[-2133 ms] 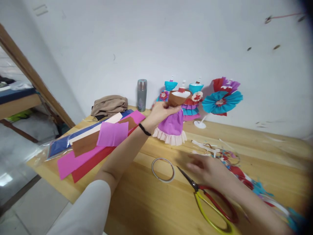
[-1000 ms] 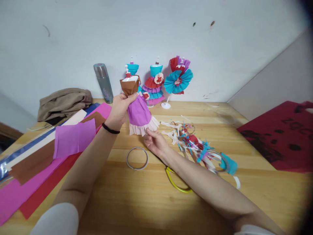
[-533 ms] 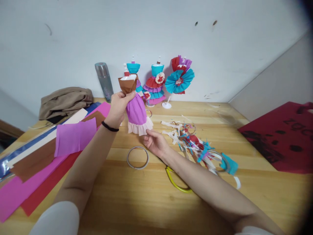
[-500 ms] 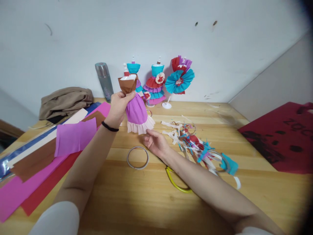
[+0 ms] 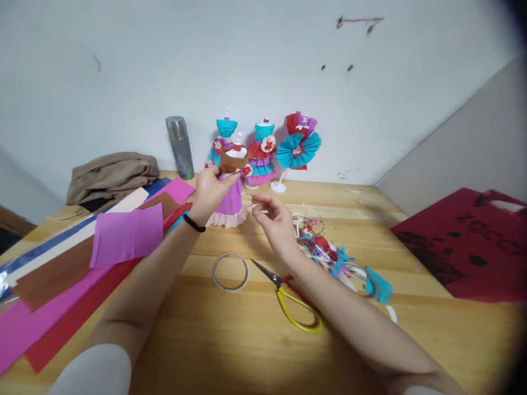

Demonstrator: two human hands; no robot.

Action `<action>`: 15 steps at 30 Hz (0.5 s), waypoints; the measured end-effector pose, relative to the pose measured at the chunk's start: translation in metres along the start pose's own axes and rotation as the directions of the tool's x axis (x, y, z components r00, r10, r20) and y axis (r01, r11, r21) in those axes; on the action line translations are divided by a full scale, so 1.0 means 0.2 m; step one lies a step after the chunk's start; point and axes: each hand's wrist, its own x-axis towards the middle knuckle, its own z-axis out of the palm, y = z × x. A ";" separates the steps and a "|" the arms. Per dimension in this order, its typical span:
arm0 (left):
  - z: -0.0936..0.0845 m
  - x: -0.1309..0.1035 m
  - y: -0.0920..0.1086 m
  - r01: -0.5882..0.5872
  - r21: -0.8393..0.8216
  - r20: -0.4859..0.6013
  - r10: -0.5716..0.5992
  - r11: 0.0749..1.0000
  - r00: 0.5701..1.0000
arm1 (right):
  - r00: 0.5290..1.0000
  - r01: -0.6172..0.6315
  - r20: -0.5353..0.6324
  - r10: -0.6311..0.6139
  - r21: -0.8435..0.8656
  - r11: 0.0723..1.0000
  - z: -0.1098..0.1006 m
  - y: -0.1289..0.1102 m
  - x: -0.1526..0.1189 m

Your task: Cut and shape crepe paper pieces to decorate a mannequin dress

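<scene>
My left hand point(image 5: 214, 192) is closed around the waist of a small dress-form mannequin point(image 5: 229, 201). It wears a brown crepe-paper top, a purple skirt and a pale pink ruffled hem; its foot is hidden. Just right of the skirt is my right hand point(image 5: 275, 219), fingers half curled and apart, with nothing visible in them. A thin ring of tape point(image 5: 230, 272) lies on the table below both hands. Yellow-handled scissors point(image 5: 297, 307) rest beneath my right forearm, blades pointing up and left, one handle partly covered.
Three dressed mannequins point(image 5: 263, 148) stand along the wall. A grey flask point(image 5: 180, 148) and brown cloth point(image 5: 111, 176) are at the back left. Coloured paper sheets point(image 5: 127, 233) cover the left side. Paper scraps point(image 5: 325, 249) lie right, near a red bag point(image 5: 465, 247).
The held mannequin has moved right and slightly lower, now in front of the back-left mannequin. My right hand has lifted from the hem to beside the skirt, uncovering more of the scissors.
</scene>
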 end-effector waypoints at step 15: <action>-0.06 -0.03 0.08 -0.221 0.217 0.430 0.110 0.951 0.896 | 0.988 0.097 0.122 -0.091 -0.039 0.995 0.10 0.00 0.33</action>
